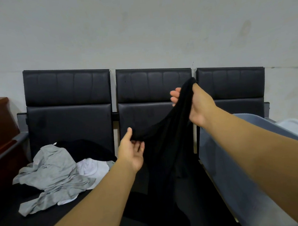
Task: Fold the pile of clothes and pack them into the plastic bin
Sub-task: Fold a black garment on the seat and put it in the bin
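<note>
The right hand has its grip closed round the top of a black garment, held up over the middle seat. The left hand pinches its edge lower down. A grey garment and a white one lie at left; the plastic bin sits at right.

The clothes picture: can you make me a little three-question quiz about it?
1. True or false: the right hand grips the black garment up high.
2. Which side of the black garment is the grey garment on: left or right?
3. What is the left hand doing? A) pinching the black garment's lower edge B) lifting the plastic bin C) touching the white garment

Key: 1 true; 2 left; 3 A.
</note>
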The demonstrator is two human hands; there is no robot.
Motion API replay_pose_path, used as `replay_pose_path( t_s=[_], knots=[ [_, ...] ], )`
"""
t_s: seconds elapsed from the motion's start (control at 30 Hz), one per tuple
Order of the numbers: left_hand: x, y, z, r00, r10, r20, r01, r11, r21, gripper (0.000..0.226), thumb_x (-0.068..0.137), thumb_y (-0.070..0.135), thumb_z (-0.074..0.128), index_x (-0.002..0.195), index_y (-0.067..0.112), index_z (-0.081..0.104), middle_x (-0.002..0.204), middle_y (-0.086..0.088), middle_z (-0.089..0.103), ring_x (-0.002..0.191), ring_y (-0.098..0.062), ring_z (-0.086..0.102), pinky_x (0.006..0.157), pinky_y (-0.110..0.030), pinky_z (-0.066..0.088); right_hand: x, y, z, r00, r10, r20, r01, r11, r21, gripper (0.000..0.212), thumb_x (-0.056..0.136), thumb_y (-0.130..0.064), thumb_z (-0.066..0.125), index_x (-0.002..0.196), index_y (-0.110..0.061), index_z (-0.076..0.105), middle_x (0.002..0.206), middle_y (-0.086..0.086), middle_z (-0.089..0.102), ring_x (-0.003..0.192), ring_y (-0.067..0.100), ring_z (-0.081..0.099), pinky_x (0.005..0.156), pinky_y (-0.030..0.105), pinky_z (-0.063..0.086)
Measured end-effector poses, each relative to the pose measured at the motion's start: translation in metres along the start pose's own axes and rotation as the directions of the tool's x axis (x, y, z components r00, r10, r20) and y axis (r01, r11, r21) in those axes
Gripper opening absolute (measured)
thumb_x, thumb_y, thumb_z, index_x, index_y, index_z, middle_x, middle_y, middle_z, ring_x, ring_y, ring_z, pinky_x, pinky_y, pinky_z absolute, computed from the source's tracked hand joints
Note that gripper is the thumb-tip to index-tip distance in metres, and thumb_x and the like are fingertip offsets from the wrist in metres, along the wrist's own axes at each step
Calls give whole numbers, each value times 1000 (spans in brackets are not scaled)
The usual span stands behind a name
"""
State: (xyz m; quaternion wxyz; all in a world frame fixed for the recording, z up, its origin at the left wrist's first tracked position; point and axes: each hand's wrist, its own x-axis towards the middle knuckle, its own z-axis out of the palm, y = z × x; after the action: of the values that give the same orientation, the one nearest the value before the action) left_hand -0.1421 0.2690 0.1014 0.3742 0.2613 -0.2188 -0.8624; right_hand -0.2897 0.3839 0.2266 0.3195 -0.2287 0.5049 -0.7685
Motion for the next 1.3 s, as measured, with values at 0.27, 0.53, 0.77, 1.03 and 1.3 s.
replay_pose_path(
  t_s=[0.27,0.53,0.77,1.03,1.3],
  knots=[
    [2,66,19,922,317,224,-377,867,325,21,102,18,55,123,22,56,123,-4,68,114,-24,68,94,-37,54,13,-6,-19,973,-2,-229,-17,997,-80,42,94,-30,41,117,-9,69,98,7,79,93,23,72,73,34,57],
    [-2,104,31,868,406,286,-487,585,649,26,100,19,61,123,9,64,105,-5,76,103,-25,72,95,-46,57,19,15,-4,984,-173,52,168,771,-614,35,93,-8,65,127,-13,57,120,9,68,109,27,67,100,47,55],
    [-7,123,25,759,575,304,-571,365,735,25,98,34,63,77,23,54,90,0,60,90,-15,59,89,-35,52,9,16,11,906,-420,-43,313,736,-601,32,90,-29,76,85,2,70,78,14,70,77,20,67,75,37,58],
    [-27,132,27,694,641,329,-602,265,753,22,108,25,42,120,18,59,102,-7,58,70,-15,62,49,-21,50,2,4,21,887,-459,42,356,624,-695,25,98,-33,64,99,-8,63,95,7,67,89,14,62,85,38,54],
    [-54,113,53,745,435,506,-645,279,711,82,105,9,47,155,41,-9,161,-2,2,117,-22,60,88,-47,59,-24,-11,48,936,-324,136,331,683,-651,100,96,6,60,155,-43,-3,157,2,30,124,28,54,86,53,60]
  ],
)
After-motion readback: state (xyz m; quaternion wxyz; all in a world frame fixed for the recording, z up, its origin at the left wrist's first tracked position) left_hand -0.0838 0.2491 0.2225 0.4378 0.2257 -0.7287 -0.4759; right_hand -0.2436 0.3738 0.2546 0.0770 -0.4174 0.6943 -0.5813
